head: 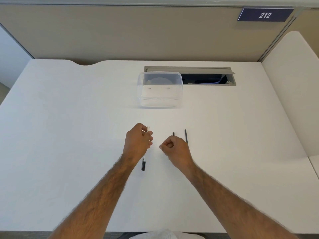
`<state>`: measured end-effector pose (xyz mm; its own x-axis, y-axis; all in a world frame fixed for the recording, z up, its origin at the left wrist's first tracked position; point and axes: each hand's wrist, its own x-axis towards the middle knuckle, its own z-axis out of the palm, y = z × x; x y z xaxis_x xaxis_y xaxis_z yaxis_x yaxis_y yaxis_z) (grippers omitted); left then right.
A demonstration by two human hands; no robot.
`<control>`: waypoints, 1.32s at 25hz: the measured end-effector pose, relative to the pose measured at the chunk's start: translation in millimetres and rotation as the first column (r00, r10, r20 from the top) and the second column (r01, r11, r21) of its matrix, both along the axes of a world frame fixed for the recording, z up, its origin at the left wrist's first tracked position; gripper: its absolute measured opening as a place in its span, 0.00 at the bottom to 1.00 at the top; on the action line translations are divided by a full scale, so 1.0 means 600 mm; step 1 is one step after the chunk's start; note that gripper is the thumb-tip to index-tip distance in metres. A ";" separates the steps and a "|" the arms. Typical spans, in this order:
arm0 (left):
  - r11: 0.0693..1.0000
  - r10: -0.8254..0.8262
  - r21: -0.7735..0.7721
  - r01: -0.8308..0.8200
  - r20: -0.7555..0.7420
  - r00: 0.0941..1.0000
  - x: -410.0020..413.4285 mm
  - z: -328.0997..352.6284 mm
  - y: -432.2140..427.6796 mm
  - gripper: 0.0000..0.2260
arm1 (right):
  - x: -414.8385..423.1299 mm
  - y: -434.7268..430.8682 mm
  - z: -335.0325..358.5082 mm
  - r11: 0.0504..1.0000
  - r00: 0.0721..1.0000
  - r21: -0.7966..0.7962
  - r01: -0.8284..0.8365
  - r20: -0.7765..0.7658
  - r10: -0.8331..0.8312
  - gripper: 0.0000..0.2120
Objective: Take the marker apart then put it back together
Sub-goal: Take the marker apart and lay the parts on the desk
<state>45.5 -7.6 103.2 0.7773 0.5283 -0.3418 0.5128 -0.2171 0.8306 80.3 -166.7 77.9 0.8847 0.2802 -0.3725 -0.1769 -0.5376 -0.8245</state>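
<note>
Barrel, slim, white, gripped in left hand; right hand fisted, seemingly empty.

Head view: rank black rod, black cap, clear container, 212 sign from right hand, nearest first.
1. black rod, just right of the right hand
2. black cap, to the left
3. clear container, ahead, mid-table
4. 212 sign, back partition

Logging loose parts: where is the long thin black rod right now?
Head view: the rod lies on the desk, right of centre, just off the outer edge of the right hand, with a short black piece to its left.
</note>
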 end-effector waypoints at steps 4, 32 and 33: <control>0.926 0.178 -0.340 -0.163 0.013 0.984 0.008 0.010 -0.002 0.05 | -0.034 0.007 0.021 0.984 0.983 0.181 0.001 -0.181 0.032 0.07; 0.853 -0.423 0.360 0.379 0.051 0.905 0.039 -0.049 0.003 0.06 | 0.073 0.016 0.023 0.991 0.938 -0.003 -0.136 0.320 0.130 0.02; 0.854 -0.431 0.342 0.393 0.041 0.901 0.047 -0.049 0.013 0.07 | 0.083 0.024 0.025 0.983 0.928 -0.043 -0.178 0.326 0.182 0.02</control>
